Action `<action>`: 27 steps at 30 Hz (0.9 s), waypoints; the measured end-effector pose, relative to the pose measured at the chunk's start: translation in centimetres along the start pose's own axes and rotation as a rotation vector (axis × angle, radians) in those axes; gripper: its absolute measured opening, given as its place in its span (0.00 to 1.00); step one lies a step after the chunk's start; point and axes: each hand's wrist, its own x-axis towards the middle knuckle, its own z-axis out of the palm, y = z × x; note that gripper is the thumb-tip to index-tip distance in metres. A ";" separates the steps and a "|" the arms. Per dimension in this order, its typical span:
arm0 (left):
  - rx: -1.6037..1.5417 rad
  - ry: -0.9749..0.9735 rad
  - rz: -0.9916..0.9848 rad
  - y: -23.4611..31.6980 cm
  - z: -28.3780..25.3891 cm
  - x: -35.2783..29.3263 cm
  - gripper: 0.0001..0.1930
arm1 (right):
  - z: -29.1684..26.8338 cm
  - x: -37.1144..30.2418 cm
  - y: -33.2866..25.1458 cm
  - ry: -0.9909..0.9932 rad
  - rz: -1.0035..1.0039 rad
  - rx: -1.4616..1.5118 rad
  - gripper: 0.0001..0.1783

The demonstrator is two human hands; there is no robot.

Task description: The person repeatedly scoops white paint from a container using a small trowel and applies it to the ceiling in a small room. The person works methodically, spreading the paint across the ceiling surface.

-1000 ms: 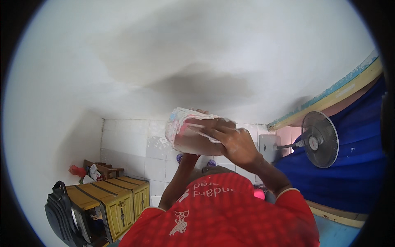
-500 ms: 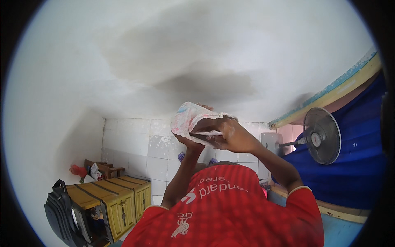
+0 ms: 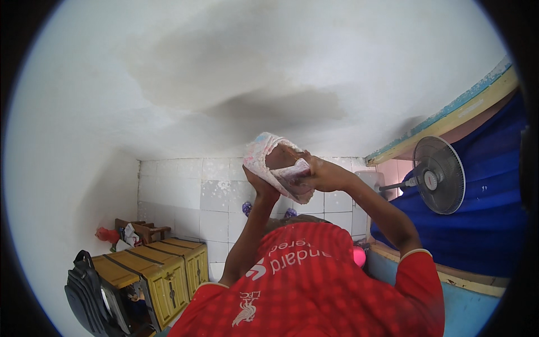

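In front of my chest I hold up a whitish container (image 3: 257,154) with pink and blue blotches and an uneven rim. Its open mouth is tilted toward me, and the inside looks brown. My left hand (image 3: 260,183) is wrapped round its lower left side, supporting it. At the right rim my right hand (image 3: 324,174) is closed on a flat, pale-smeared scraper-like tool (image 3: 301,168), which reaches across the container's mouth. The exact kind of tool is hard to make out, and its handle is hidden by my fingers.
A white wall (image 3: 185,84) with grey damp-looking patches rises ahead over floor tiles (image 3: 216,196) with white splashes. On the right are a fan (image 3: 438,177) and a blue curtain (image 3: 488,224). Yellow cabinets (image 3: 168,275) and a black backpack (image 3: 87,292) stand at the left.
The container has turned, so more of its open mouth shows. My right hand has shifted slightly at the rim, and the flat pale tool is now more visible.
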 end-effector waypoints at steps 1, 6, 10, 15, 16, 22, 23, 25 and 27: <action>0.044 0.011 0.005 -0.3 -0.4 -0.2 0.19 | -0.1 -0.2 -0.2 -0.015 0.003 0.018 0.33; 0.010 0.090 -0.070 -0.3 -0.9 -1.0 0.19 | -2.0 -1.3 -2.4 -0.123 0.116 0.186 0.30; 0.037 0.174 -0.182 1.8 0.7 -0.2 0.14 | -2.8 -2.9 0.3 -0.050 0.180 0.521 0.31; 0.506 -0.084 0.181 -1.1 -3.0 0.3 0.09 | -1.1 -5.1 8.7 0.165 -0.006 1.298 0.27; 0.355 -0.016 0.073 -1.7 -3.7 -0.1 0.11 | -0.9 -5.3 10.8 0.209 -0.053 1.356 0.22; -0.133 0.089 -0.339 -0.2 -3.1 -2.0 0.24 | -1.0 -3.6 19.5 0.725 -0.063 1.667 0.18; -0.144 0.028 -0.343 -0.5 -3.9 -2.2 0.25 | -1.4 -2.6 21.4 0.800 -0.047 1.692 0.18; -0.161 -0.096 -0.357 -1.2 -5.5 -2.7 0.26 | -2.1 -0.4 27.3 0.831 -0.032 1.741 0.19; 0.153 -0.097 -0.255 -2.0 -6.0 -2.5 0.24 | -2.5 1.7 36.0 0.944 -0.155 1.278 0.20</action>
